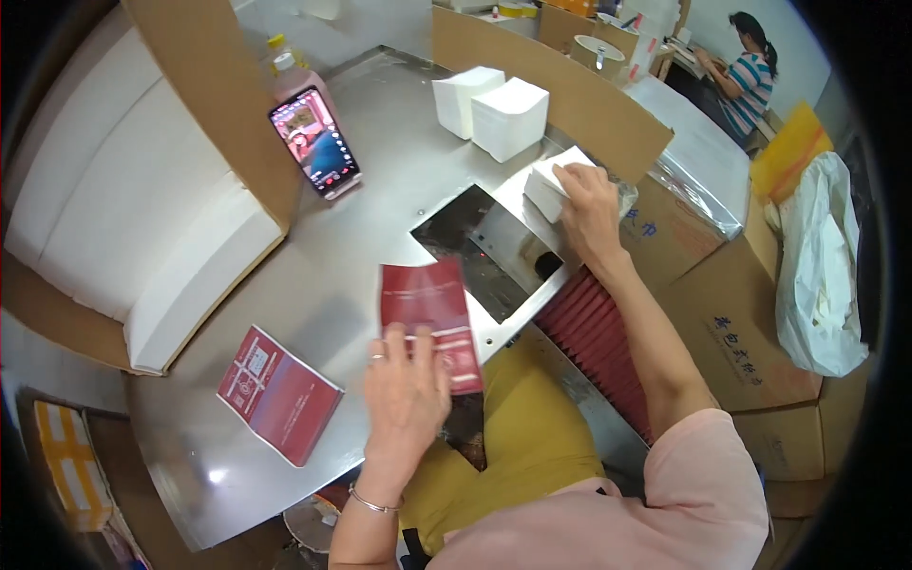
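Observation:
My left hand (407, 399), blurred a little, has its fingers over the lower part of a flat red printed paper packet (426, 296); the thumb is hidden. That packet lies across the table's front edge, beside a rectangular opening (465, 220) in the metal top. To the right, my right hand (587, 201) grips a small stack of white paper napkins (546, 193) at the table's right edge. Two taller white napkin stacks (511, 116) stand behind it. A pile of similar red packets (280, 394) rests on the table, left of my left hand.
A phone (315, 142) leans on a stand before a pink bottle (302, 78). At left, a cardboard box (204, 104) holds white napkins. Cartons (731, 323) and a white plastic bag (825, 261) crowd the right. Another person (746, 81) sits far back right.

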`<move>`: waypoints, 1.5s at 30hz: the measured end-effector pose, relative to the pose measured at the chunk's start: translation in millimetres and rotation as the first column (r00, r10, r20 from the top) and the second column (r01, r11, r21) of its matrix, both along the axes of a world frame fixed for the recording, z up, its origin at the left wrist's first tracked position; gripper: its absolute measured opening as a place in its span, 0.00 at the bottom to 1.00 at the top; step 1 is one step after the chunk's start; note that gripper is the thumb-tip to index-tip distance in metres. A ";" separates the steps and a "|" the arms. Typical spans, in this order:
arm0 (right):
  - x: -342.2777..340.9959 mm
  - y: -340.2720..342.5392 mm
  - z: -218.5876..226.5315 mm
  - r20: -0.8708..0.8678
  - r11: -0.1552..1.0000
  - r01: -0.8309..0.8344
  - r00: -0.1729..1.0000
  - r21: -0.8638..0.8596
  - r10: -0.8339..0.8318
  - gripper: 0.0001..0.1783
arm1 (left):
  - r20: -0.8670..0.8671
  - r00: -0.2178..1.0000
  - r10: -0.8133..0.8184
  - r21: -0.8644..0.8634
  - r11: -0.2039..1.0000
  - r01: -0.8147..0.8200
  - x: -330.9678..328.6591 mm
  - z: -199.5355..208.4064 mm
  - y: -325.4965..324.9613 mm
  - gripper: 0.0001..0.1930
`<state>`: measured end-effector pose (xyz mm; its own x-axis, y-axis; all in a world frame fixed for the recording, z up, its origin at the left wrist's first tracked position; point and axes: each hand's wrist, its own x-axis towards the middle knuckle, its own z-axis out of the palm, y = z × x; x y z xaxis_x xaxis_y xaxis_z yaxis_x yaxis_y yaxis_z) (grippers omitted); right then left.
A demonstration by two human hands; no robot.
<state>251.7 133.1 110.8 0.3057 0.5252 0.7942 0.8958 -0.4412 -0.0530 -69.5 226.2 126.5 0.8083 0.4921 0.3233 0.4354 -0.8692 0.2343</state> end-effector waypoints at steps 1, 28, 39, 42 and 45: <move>-11.5 -0.2 1.2 -0.066 0.997 -0.074 0.995 -0.012 0.073 0.18 | 0.016 0.998 -0.053 -0.035 0.998 0.054 -1.0 -1.7 -4.8 0.20; -31.1 3.0 20.0 0.087 0.939 0.169 0.985 -0.299 -0.150 0.08 | 0.089 0.853 0.513 0.067 0.852 -0.519 -137.6 4.7 42.1 0.17; 18.3 -2.7 -11.3 -0.036 0.998 -0.016 0.999 0.054 0.018 0.13 | 0.238 0.971 0.000 -0.297 0.952 0.073 -43.8 8.1 7.8 0.16; -38.0 7.1 -1.8 -0.185 0.970 -0.233 0.952 0.071 0.243 0.19 | 0.248 0.941 -0.231 -0.184 0.942 0.280 -4.2 -14.5 -5.6 0.19; -153.3 -1.2 -2.9 -0.165 0.649 -0.717 0.694 -0.254 0.701 0.22 | 0.235 0.967 -0.100 -0.188 0.971 0.146 -14.1 -13.6 2.0 0.33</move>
